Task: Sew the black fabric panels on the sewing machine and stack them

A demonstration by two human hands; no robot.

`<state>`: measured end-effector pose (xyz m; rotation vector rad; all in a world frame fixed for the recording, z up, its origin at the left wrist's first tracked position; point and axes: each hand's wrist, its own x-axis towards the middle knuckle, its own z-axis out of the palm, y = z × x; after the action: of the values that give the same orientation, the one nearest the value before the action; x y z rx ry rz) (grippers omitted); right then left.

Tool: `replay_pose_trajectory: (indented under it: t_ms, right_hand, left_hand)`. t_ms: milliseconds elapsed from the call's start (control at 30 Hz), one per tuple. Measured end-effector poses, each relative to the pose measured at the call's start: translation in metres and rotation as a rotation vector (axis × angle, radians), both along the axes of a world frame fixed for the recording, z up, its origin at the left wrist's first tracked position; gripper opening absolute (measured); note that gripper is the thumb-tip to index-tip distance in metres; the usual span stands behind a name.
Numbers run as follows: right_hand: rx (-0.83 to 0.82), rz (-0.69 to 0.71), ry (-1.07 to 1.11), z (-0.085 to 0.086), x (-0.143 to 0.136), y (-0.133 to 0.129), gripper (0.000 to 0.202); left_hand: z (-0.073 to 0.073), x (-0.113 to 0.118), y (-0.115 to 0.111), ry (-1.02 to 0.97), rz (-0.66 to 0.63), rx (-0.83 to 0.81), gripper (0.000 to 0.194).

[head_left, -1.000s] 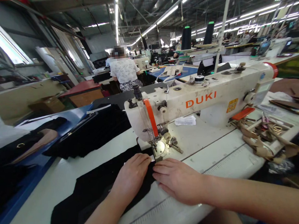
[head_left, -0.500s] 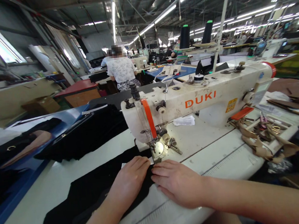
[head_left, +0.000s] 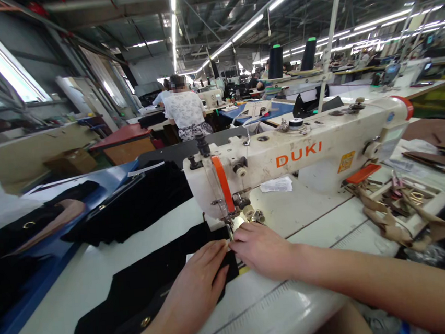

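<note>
A piece of black fabric point(head_left: 154, 271) with a brass-coloured eyelet point(head_left: 145, 322) lies on the white bed of a sewing machine point(head_left: 264, 155). My left hand point(head_left: 197, 287) rests over it, fingers stretched toward the needle area and thumb apart on the cloth. A small white piece point(head_left: 189, 257) shows beside that hand. My right hand point(head_left: 264, 249) is closed, fingers bent and drawn together just before the presser foot point(head_left: 230, 228). Its fingertips meet those of my left hand; whatever they pinch is hidden. The needle plate is largely covered by my right hand.
More black pieces point(head_left: 131, 199) lie left, across the bed and a blue table point(head_left: 34, 295). A tray point(head_left: 433, 204) with tan strips and metal rings sits right. Dark thread cones point(head_left: 275, 63) stand behind the machine. A person point(head_left: 185, 110) sits farther off, back turned.
My right hand has moved up and inward beside the presser foot, its fingers now bent. My left thumb has spread away from the fingers, and the eyelet has come into view.
</note>
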<state>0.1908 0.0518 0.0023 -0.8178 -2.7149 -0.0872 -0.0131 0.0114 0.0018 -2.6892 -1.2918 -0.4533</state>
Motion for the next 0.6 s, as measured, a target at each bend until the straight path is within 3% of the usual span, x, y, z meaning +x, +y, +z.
replay_pose_trajectory:
  t_ms: [367, 600]
  right_hand:
    - [0.021, -0.012, -0.007, 0.003, 0.011, 0.018, 0.02]
    - [0.001, -0.037, -0.001, 0.002, 0.009, 0.02, 0.022]
  left_hand:
    - [-0.004, 0.012, 0.024, -0.038, 0.015, -0.051, 0.038]
    - [-0.006, 0.009, 0.031, -0.065, -0.031, 0.005, 0.036]
